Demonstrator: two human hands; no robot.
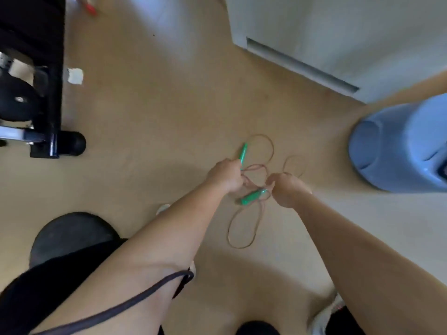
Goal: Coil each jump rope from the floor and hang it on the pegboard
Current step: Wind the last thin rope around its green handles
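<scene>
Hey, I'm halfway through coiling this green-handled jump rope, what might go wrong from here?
1. The jump rope has loops that cross between the left hand and the right hand. Pulling them tight may knot them.
2. The lower handle seems to dangle by the right hand, so it could swing and snag a loop.
3. The lowest loop trails toward your feet and could get stepped on.

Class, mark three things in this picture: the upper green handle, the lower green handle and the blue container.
upper green handle [243, 153]: head view, mid-shaft.
lower green handle [251, 197]: head view, mid-shaft.
blue container [399, 151]: head view, its side wall.
</scene>
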